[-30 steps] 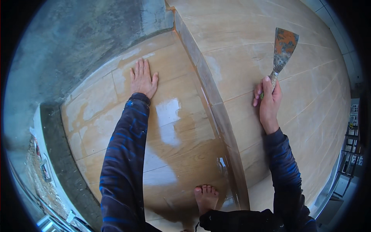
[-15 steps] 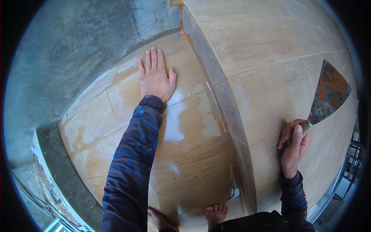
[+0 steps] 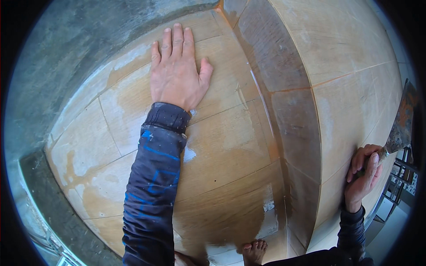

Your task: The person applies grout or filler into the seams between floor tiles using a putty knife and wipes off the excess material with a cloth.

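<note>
My left hand lies spread and palm down on the wet, wood-look tiled floor, which has patches of brownish water and pale film. At the far right, my right hand is closed around the handle of a rust-spotted metal scraper, its wide blade pointing up and away, and rests by the tiled surface of the raised step. My bare foot shows at the lower edge, below the puddled part of the floor.
A tiled riser runs along the right, with orange grout in its corner. A grey concrete wall borders the top and left, with a dark wet ledge and pale frame at the lower left. Black metal racking shows at the far right.
The view has shifted closer to the wall. My left hand has slid up and forward along the floor; my right hand with the scraper has moved toward the right edge and lower.
</note>
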The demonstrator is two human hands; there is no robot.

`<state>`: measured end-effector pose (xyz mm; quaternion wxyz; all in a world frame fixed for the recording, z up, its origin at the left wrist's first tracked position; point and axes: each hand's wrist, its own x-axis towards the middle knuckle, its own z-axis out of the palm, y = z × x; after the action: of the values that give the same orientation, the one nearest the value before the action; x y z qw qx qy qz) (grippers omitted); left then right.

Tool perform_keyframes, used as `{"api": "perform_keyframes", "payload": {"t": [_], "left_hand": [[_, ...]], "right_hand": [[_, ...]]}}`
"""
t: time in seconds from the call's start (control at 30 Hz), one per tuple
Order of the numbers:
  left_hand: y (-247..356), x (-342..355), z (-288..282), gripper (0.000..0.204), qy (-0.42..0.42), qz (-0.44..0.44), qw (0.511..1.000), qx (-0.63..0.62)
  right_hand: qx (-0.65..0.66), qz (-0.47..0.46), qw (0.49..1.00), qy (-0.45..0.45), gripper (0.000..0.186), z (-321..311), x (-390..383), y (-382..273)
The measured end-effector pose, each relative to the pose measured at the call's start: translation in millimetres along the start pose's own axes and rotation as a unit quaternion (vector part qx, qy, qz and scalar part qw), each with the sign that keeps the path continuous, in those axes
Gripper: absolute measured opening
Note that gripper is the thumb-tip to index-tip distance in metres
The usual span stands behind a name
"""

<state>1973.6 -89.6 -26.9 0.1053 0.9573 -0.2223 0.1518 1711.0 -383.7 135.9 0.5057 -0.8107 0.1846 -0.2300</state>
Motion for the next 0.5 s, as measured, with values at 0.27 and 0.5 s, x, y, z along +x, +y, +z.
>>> {"api": "perform_keyframes", "payload": {"t": [0.27, 0.5], "left_hand": [[-9, -8, -3, 0.072, -0.002, 0.005, 1.0, 0.025], [-6, 8, 1, 0.072, 0.011, 0.023, 1.0, 0.017]], "right_hand": [[0.008, 0.014, 1.0, -0.01, 0.031, 8, -5, 14], [0.001, 0.012, 1.0, -0.015, 0.03, 7, -4, 8]]}}
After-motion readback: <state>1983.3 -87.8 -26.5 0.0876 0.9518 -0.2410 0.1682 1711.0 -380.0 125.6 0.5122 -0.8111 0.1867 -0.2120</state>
